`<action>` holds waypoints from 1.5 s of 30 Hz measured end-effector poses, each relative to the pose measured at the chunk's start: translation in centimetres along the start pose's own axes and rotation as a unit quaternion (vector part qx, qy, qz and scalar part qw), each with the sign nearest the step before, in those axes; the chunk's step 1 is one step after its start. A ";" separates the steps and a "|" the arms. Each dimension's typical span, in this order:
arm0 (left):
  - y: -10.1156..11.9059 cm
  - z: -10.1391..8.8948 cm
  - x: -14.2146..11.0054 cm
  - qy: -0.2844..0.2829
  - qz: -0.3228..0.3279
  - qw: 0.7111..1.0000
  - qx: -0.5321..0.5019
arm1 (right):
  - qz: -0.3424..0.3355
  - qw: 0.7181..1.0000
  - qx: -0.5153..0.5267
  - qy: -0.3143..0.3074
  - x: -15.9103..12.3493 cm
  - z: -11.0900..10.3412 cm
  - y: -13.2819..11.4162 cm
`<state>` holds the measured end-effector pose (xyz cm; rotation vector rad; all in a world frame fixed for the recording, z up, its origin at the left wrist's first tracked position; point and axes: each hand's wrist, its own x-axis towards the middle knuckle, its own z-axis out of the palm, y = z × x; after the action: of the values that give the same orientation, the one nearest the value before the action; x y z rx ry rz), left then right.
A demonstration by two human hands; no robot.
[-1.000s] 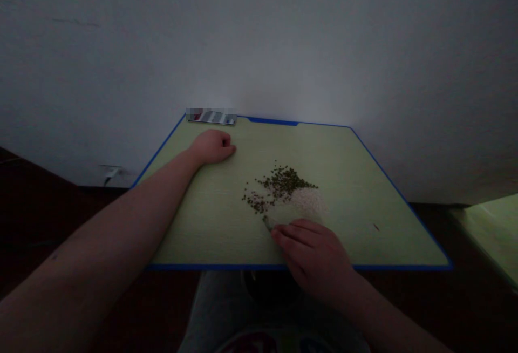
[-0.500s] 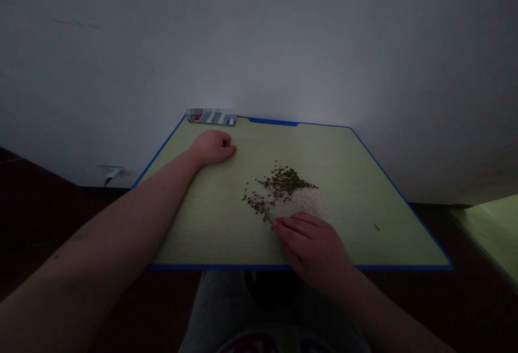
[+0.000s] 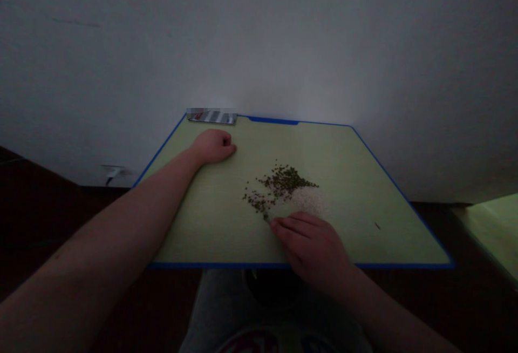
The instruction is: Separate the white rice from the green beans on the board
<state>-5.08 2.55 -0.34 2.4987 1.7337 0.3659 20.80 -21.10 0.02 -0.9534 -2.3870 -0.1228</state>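
The right hand [image 3: 311, 248] lies palm down on the board, its fingers [image 3: 293, 224] close together and gently curved, with the tips at the lower edge of a loose scatter of small dark green beans [image 3: 279, 183]. A tiny pale sliver [image 3: 266, 219] shows just past the fingertips, too small to identify, and I cannot tell whether the hand is holding it or anything else. Just beyond the fingers sits a low heap of white rice [image 3: 308, 201], its upper left side meeting the beans. The left hand [image 3: 212, 147] is curled into a loose fist holding nothing visible, resting well apart from the grains on a pale green board [image 3: 356, 234] with a blue edge. A smartphone [image 3: 212, 117], partly blurred, lies at the far edge of the board, beyond the left hand. A small dark speck [image 3: 377, 226] lies on the right of the board. The near edge of the board runs above the person's grey trousers [image 3: 218, 310], and a white wall [image 3: 259, 40] rises behind the far edge.
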 end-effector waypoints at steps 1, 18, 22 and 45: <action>0.0 0.0 0.0 0.002 0.003 1.000 0.000 | -0.002 1.000 0.001 0.001 0.1 0.0 0.0; 0.3 -0.3 -0.1 -0.007 -0.008 1.000 -0.006 | 0.012 0.999 0.038 -0.017 0.4 -0.2 -0.5; 0.3 -0.3 -0.1 -0.008 -0.008 1.000 -0.006 | 0.013 0.999 0.040 -0.013 0.8 0.0 -0.3; 0.2 -0.2 0.0 -0.004 -0.006 1.000 -0.010 | 0.069 0.983 0.166 -0.037 1.2 -0.6 1.3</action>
<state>-4.92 2.44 -0.10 2.4701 1.7327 0.3697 21.30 -19.57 1.02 -0.9701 -2.3000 0.3567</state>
